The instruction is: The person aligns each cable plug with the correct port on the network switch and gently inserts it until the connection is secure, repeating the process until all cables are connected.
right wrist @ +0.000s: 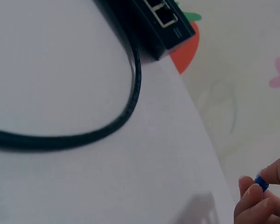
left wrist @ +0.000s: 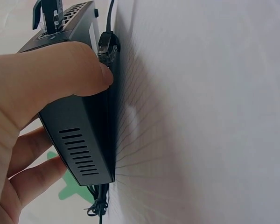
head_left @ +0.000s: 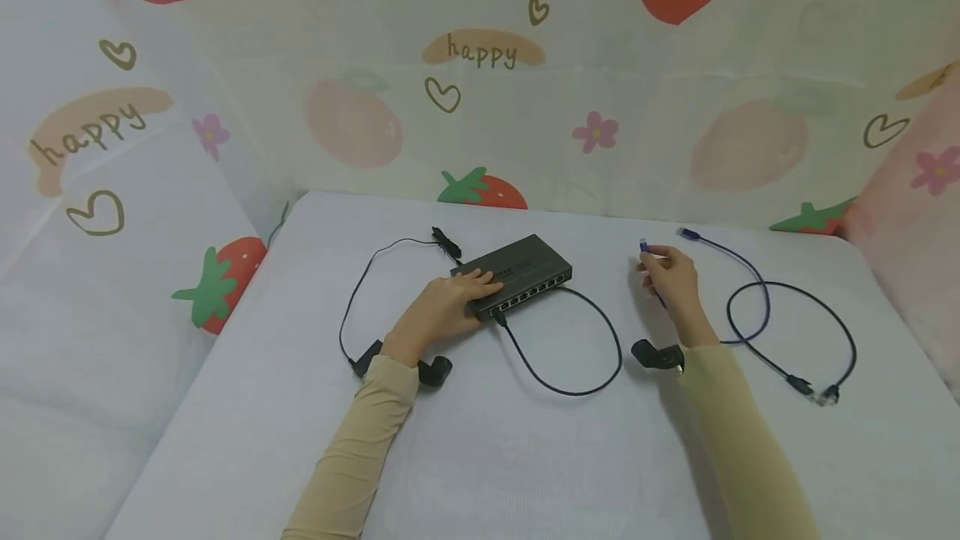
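We see two bare hands in tan sleeves. The left hand [head_left: 450,305] grips the left end of a dark network switch [head_left: 525,267], which is near the middle of the table; in the left wrist view, the thumb wraps one side of the casing and the fingers curl round the other. The right hand [head_left: 673,282] pinches a blue plug [head_left: 642,246] between thumb and fingers, to the right of the switch and apart from it.

From the right hand we follow a blue cable [head_left: 767,307] rightward; its other plug [head_left: 687,233] lies near the table's back edge. The blue cable crosses a coiled black cable [head_left: 853,340], whose two plugs lie close together at the near right.

A looped black cable [head_left: 619,348] has one plug at the near left corner of the switch and curves back to its front edge. Behind the switch we find a tied bundle [head_left: 446,245] of thin cord. The cord [head_left: 352,294] runs left to a black block [head_left: 367,357], partly hidden by the left wrist.

All this lies on a white table [head_left: 525,473], before a backdrop [head_left: 660,65] printed with strawberries and hearts.
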Tool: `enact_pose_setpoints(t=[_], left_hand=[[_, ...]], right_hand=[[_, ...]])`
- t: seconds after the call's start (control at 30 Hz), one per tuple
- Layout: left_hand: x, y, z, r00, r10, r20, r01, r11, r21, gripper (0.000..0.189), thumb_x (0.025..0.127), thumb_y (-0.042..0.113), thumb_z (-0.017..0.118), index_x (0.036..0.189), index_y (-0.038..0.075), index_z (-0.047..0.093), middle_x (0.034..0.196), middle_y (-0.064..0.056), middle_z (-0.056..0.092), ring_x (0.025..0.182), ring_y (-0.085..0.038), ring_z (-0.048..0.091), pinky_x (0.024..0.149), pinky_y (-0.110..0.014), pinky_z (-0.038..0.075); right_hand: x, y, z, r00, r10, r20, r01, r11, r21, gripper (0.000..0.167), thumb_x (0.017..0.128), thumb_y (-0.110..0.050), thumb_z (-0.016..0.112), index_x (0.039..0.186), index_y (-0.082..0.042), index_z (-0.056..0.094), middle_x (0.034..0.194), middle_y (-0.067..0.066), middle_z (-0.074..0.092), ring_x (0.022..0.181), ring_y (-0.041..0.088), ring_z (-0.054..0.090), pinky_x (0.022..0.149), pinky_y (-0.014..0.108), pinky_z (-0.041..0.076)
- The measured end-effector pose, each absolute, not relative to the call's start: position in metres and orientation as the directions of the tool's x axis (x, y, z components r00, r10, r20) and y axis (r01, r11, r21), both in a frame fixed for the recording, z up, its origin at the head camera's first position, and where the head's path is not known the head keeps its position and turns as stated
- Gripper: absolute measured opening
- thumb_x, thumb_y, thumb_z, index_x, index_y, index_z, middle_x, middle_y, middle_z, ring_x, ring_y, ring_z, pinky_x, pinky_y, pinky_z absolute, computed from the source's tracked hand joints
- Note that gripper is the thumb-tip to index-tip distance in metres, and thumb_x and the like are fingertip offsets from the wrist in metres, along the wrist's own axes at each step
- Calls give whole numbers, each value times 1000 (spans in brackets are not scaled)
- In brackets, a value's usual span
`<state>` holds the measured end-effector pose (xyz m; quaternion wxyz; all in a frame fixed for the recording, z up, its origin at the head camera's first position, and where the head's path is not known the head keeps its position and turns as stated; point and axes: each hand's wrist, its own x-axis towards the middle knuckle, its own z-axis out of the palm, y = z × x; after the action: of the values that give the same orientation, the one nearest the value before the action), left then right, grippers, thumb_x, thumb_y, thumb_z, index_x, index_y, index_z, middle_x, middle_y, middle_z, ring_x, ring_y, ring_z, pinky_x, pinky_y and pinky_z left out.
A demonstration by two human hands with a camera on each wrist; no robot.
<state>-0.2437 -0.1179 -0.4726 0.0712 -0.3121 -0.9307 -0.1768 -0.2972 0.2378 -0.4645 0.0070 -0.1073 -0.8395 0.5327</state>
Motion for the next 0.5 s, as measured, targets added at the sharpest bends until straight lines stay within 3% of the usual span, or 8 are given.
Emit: enact_pose_setpoints(t=[0.2,0.5], left_hand=[[-242,-118,-470,-791,556,255,612,735,294,54,76,17,74,127,19,59,134,-4,53,124,-24,49,99,-44,44],[-242,-118,-471,-786,561,257,617,732,289,54,76,16,73,127,19,59,133,-4,53,125,-23,49,99,-43,44]], right_hand=[[-287,233,-464,-986,131,-101,141,346,-927,47,94,-31,52,126,3,51,72,-11,59,53,-1,50,49,13,44],[-273,227,-463,-993,43,-108,116,327,-938,47,93,-32,55,117,8,57,73,-6,57,54,1,48,47,14,43]])
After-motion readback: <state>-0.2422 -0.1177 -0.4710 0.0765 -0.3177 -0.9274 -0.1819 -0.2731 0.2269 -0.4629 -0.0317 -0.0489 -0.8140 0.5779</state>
